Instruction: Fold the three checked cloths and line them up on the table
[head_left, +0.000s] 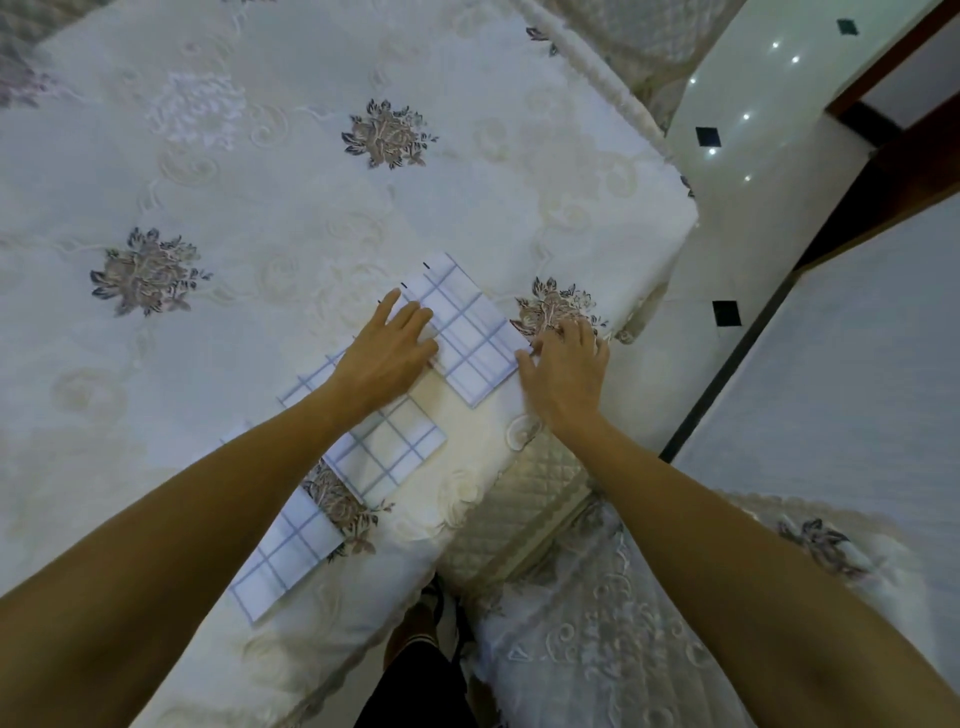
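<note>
Grip state: left grip (387, 358) released, straight fingers pressing flat on the folded upper cloth (470, 338) at frame centre. Right grip (566, 371) also released, blurred, fingers spread at that cloth's right edge. Middle cloth (389, 449) and lower cloth (280, 561) run diagonally down-left, partly under the left forearm, all on the tabletop (260, 182).

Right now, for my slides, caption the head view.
Left hand flat on the farthest checked cloth, right hand at its corner; middle cloth, nearest cloth aligned.
</note>
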